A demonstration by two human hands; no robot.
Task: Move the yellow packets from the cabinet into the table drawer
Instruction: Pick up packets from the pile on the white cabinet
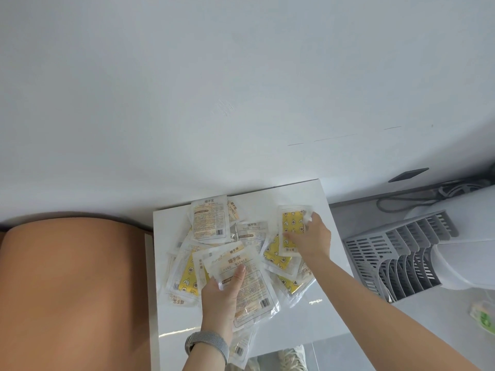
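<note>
A: From the head view, the hand-warmer packets (230,247) lie in a loose overlapping heap on the white cabinet top (302,311) — none is in a drawer, and no drawer shows.

B: And the hands?

A: The left hand (223,295) grips a back-side-up packet (241,277), thumb on top, fingers curled underneath. The right hand (312,236) pinches a yellow-faced packet (292,228) at its far right edge.

B: Risks?

A: The wrappers look slick and overlap. Lifting either one could drag its neighbours, and one packet (239,349) already overhangs the near edge — I'd expect it to slide to the floor by the shoe (293,356). An edge pinch may also slip.
</note>
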